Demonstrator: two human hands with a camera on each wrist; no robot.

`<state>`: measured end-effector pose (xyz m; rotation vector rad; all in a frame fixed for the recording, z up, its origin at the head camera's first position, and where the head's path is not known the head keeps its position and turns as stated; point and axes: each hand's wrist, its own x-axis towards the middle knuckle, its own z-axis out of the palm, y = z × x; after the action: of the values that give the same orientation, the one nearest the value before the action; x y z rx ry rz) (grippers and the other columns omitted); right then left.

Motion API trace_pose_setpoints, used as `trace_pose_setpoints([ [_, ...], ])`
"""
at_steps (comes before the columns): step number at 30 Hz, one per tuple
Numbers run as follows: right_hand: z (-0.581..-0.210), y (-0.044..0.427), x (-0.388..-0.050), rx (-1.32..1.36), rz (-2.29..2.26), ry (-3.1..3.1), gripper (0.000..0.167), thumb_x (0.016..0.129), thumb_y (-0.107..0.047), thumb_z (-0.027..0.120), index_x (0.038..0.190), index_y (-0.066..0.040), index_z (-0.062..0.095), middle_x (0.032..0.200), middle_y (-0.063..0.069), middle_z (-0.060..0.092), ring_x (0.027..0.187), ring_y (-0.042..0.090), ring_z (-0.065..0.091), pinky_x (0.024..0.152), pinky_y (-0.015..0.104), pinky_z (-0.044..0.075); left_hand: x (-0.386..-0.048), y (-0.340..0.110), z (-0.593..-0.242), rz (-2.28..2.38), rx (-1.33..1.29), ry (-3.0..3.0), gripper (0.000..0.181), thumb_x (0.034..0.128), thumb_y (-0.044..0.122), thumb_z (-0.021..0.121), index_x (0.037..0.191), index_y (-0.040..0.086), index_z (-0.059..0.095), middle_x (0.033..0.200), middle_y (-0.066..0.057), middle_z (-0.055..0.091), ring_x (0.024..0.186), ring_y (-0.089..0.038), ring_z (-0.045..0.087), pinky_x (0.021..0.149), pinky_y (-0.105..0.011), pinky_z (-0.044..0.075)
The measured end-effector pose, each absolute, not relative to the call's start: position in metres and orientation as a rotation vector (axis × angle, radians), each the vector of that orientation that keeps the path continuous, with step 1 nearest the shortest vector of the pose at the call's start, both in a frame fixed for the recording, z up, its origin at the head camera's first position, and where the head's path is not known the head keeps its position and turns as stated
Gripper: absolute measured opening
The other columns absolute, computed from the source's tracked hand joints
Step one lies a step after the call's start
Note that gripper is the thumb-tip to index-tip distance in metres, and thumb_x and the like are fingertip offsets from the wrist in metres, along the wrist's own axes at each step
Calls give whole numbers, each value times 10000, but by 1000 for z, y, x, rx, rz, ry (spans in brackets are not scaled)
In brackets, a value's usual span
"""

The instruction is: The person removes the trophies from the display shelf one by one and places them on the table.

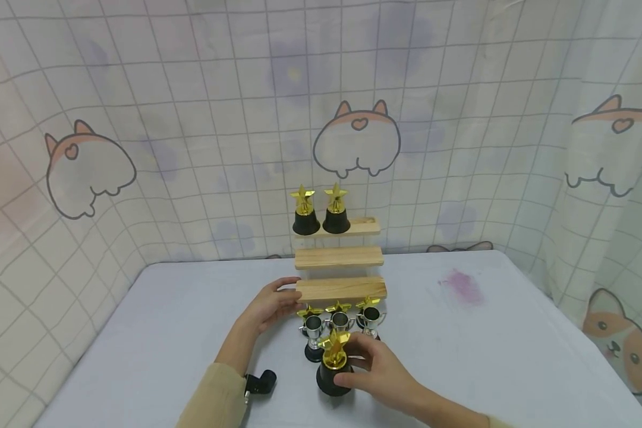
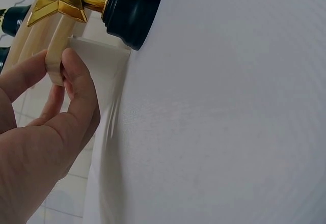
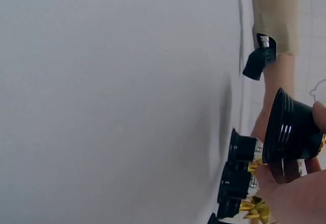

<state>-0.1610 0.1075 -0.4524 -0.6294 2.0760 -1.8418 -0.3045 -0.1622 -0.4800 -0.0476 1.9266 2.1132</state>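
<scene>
Curtain (image 1: 219, 119): hung round the back and sides, whitish with a grid and some chubby cartoon animal backsides on it, honestly pretty cute
Table (image 1: 433, 356): white cloth on top, with a pink smudge (image 1: 464, 286) over toward the back right
Shelf (image 1: 339, 257): little wooden three-step thing at the back of the table, two star trophies (image 1: 336, 223) parked side by side on the top step, toward its left end
Left hand (image 1: 273, 305): thumb and fingertips pinching the left end of the bottom step (image 1: 345, 289)
Right hand (image 1: 371, 370): thumb and fingers pinching the black base of another star trophy
Held trophy (image 1: 329, 375): gold star up top, in front of the silver cups; the right wrist view shows a gap between its base and the cloth, so it's off the table
Three more star trophies (image 1: 338, 307): lined up just in front of the bottom step, partly hidden
Silver cups (image 1: 313, 327): three of them, black bases, in a row just in front of those stars
Black gadget (image 1: 266, 381): sticking out by the left cuff of a beige sleeve (image 1: 214, 398)
</scene>
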Motion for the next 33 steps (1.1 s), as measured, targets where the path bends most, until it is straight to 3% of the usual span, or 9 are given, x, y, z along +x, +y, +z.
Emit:
trace_pose_setpoints([
  [11,-469,94,-165,-648,-1762,2118,422,867,-106,839,1220,-12,627,1186,69,662,1141,265,623,998,308,535,-304,-161,-478,2121,-42,1925,579,949,21,686,1484,-10,467,1251,-240,632,944,-219,693,827,-298,603],
  [21,-475,81,-167,-577,-1744,2133,489,824,-21,845,1249,16,607,1179,68,645,1145,287,639,1042,408,516,-304,-162,-478,2111,-12,1926,578,949,22,689,1476,-37,460,1259,-254,618,954,-222,687,852,-318,602],
  [33,-476,73,-169,-612,-1639,2261,519,814,-77,873,1262,-40,612,1191,34,653,1166,257,628,1042,367,514,-303,-161,-477,2109,-40,1939,569,942,15,689,1469,-19,478,1265,-257,618,973,-243,689,850,-333,606],
])
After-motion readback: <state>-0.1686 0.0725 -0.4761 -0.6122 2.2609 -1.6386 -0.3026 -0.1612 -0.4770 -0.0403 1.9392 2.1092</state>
